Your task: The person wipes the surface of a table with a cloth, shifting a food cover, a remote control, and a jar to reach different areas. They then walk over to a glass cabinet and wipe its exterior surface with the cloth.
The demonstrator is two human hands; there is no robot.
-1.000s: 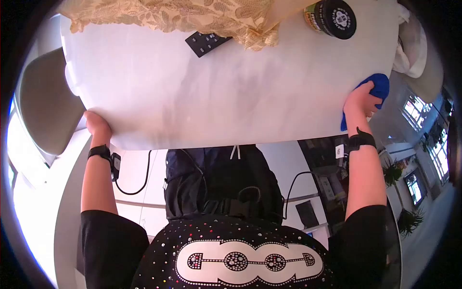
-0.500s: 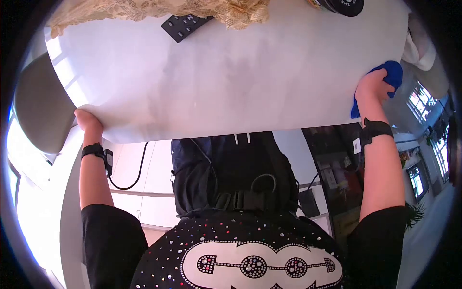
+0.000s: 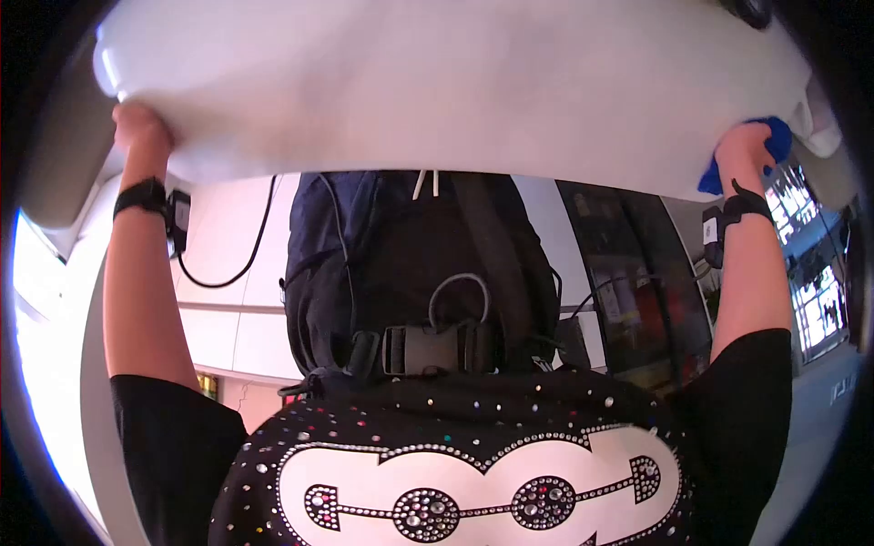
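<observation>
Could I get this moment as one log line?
left hand: at edge of white table | right hand: holding blue cloth at table's right end

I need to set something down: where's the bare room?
The smooth white tabletop is bare between the left hand and right hand, back from its near edge. Right side is crowded: crumpled blue cloth at that hand, dark rounded object farther back.

Wide reach on both sides

The left forearm (image 3: 141, 282) stands nearly upright along the left of the frame, ending in the left hand (image 3: 142, 129), upper left, its fingers largely hidden. The right forearm (image 3: 754, 273) stands likewise at the right; the right hand (image 3: 745, 153), upper right, has its fingers curled. The hands sit well apart. The torso (image 3: 464, 482) fills the bottom centre.
</observation>
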